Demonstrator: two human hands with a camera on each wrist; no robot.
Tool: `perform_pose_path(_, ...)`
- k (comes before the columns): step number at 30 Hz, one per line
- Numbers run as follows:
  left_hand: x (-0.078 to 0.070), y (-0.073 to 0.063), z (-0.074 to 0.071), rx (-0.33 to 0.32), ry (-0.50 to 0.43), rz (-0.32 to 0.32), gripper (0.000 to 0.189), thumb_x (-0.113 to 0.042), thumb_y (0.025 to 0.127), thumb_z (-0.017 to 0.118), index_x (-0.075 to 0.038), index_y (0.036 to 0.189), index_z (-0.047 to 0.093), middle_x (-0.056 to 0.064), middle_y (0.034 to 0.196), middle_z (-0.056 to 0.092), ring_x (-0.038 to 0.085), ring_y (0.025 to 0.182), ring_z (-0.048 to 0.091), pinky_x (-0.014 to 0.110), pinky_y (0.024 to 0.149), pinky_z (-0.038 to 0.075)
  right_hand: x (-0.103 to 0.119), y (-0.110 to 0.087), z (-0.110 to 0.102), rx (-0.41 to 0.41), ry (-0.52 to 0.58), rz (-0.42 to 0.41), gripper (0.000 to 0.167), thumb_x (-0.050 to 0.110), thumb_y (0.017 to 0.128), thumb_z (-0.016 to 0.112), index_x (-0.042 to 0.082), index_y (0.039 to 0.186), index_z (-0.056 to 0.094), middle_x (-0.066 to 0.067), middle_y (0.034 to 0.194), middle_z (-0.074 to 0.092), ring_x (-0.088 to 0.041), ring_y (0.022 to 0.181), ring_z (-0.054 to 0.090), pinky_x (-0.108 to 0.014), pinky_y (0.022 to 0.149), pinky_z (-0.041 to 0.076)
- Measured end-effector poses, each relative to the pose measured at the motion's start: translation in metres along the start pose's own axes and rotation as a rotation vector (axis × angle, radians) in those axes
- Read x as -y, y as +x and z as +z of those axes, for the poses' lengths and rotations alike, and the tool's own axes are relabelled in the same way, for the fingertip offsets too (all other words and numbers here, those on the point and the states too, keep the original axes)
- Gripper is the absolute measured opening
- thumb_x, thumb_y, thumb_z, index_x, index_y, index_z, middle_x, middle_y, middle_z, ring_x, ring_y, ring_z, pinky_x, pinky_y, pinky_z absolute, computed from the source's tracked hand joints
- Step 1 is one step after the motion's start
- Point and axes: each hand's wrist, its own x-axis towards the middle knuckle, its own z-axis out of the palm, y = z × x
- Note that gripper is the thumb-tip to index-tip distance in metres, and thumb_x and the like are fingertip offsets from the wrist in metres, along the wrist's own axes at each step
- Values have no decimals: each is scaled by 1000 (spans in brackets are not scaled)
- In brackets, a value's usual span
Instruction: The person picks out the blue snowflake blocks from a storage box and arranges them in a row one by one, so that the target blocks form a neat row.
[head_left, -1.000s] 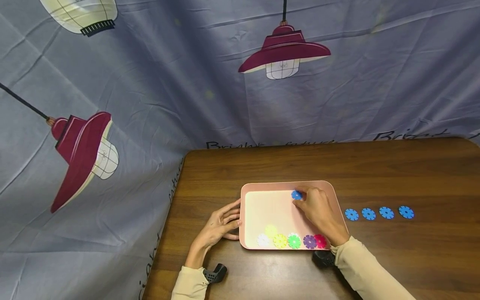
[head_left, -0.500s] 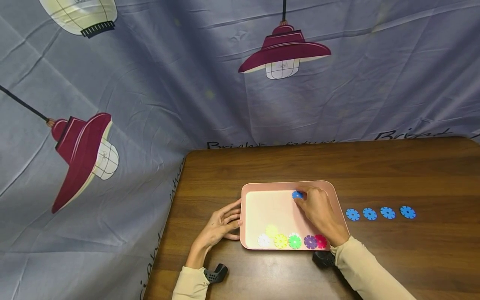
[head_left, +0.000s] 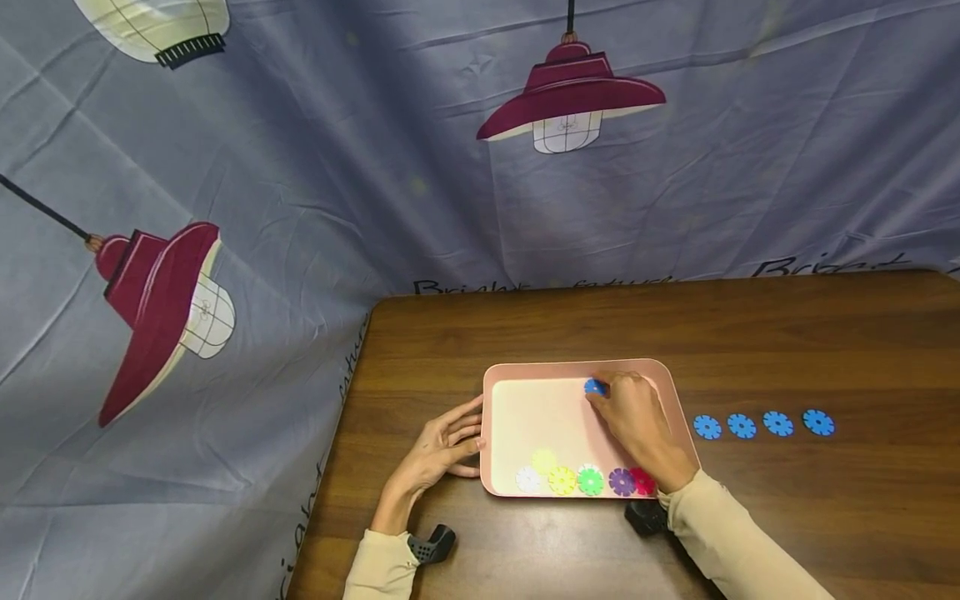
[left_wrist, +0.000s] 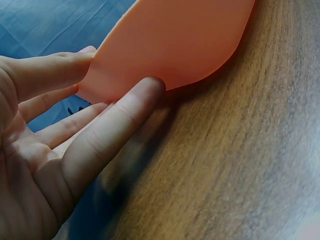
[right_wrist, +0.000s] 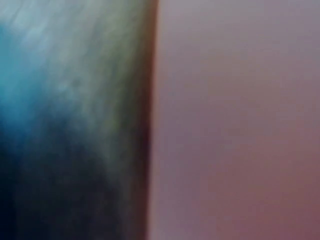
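Note:
A shallow pink tray [head_left: 532,417] lies on the wooden table in the head view. My right hand [head_left: 636,421] reaches over its right side, thumb and fingers pinching a blue notched plastic disc [head_left: 593,387] near the tray's back wall. Fingers cover part of that disc. At the tray's left end, my left hand [head_left: 433,452] touches the outer wall with fairly straight, spread fingers. The left wrist view shows the thumb [left_wrist: 145,95] against the pink wall [left_wrist: 170,45]. The right wrist view is blurred, filled mostly by a pink surface [right_wrist: 235,120].
Several blue discs [head_left: 742,426] lie in a row on the table [head_left: 840,358] right of the tray. Along the tray's front wall are white [head_left: 528,479], yellow [head_left: 561,481], green [head_left: 590,480], purple [head_left: 621,482] and red [head_left: 642,481] discs. A printed curtain [head_left: 420,208] hangs behind.

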Motion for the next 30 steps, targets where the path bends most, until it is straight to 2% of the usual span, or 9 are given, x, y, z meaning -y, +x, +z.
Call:
perform_pose_path(7, -2, 1, 1, -3, -10, -3, 67, 1, 94, 64, -12, 153, 36, 27, 141, 44, 36, 126, 49, 51, 70, 59, -2, 1, 1, -27, 30, -5, 22, 1, 77, 75, -3, 98, 74, -19, 90, 72, -35, 83, 65, -52, 75, 54)
perform_pose_path(10, -2, 1, 1, -4, -12, -6, 67, 1, 94, 64, -12, 153, 36, 27, 141, 44, 35, 125, 49, 50, 70, 60, -2, 0, 2, -36, 63, -14, 22, -2, 75, 73, -5, 96, 71, -19, 91, 71, -35, 84, 65, -51, 76, 54)
perform_pose_path(16, -2, 0, 2, -7, -13, -4, 67, 1, 94, 63, -11, 153, 36, 27, 141, 44, 35, 125, 50, 51, 70, 59, -2, -1, 1, 14, 90, -1, 23, -2, 75, 71, -8, 96, 69, -20, 92, 67, -30, 81, 60, -47, 75, 55)
perform_pose_path(21, -2, 0, 3, -4, -7, -1, 67, 2, 94, 63, -11, 153, 35, 28, 141, 44, 37, 126, 49, 51, 70, 59, -1, -3, -3, 51, 103, 31, 24, 0, 74, 69, -6, 98, 67, -15, 87, 64, -26, 73, 53, -40, 67, 49)
perform_pose_path(27, -3, 0, 3, 6, 7, 10, 67, 3, 94, 61, -10, 154, 34, 28, 141, 44, 40, 127, 48, 52, 71, 59, -1, -5, -7, 25, 107, 17, 28, 1, 72, 69, -8, 99, 66, -18, 90, 65, -28, 76, 56, -43, 70, 51)
perform_pose_path(30, -2, 0, 3, 1, 26, 14, 67, 3, 94, 62, -9, 154, 34, 28, 142, 44, 41, 127, 47, 52, 70, 59, 0, -5, -10, 10, 121, 18, 27, 0, 72, 69, -8, 98, 67, -17, 88, 65, -27, 73, 55, -41, 67, 50)
